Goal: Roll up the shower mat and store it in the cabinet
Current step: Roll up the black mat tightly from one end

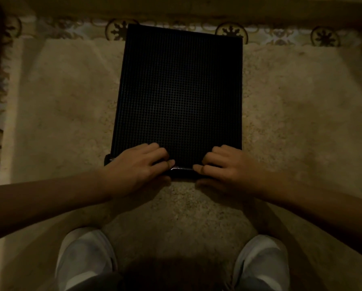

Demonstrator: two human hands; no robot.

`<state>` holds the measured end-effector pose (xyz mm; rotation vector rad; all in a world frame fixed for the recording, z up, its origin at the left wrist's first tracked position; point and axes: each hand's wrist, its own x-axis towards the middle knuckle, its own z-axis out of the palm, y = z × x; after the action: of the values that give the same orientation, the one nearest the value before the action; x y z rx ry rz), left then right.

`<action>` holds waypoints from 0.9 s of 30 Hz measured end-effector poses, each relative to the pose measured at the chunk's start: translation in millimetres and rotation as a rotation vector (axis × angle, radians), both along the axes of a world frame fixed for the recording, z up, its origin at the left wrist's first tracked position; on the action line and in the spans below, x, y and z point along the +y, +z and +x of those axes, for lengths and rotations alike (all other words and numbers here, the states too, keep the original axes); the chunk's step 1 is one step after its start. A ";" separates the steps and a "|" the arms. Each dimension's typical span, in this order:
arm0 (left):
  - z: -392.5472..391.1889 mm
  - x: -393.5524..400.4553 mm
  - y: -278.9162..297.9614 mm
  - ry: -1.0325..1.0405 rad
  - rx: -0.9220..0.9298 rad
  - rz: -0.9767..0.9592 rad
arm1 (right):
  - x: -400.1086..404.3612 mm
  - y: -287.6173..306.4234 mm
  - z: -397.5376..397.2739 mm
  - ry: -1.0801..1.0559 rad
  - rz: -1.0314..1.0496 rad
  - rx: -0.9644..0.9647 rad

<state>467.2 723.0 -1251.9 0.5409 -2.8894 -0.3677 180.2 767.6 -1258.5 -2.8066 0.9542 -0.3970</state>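
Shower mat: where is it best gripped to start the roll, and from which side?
Grip the shower mat along its near short edge, from the person's side, where both hands already curl over it. It lies flat and lengthwise on the carpet, so rolling away looks easiest.

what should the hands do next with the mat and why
Probably curl the near edge over and push it forward to start the roll. Both the left hand and right hand grip that edge of the black mat, which otherwise lies flat on the carpet.
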 end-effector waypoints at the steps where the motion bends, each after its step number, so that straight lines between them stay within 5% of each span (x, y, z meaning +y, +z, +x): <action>1: -1.2 0.8 0.2 0.007 -0.003 -0.027 | 5.2 -0.7 -0.1 -0.050 -0.034 0.013; 11: -2.6 14.8 -14.2 0.261 -0.028 -0.084 | 52.8 -23.6 34.7 -0.602 -0.044 0.036; 27: 10.3 -1.1 -35.5 0.335 0.009 -0.149 | 24.3 -25.2 26.2 -0.608 -0.001 0.085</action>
<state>477.5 721.9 -1287.4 0.9705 -2.7184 -0.1038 206.4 792.0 -1283.7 -2.4912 1.8211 -0.3414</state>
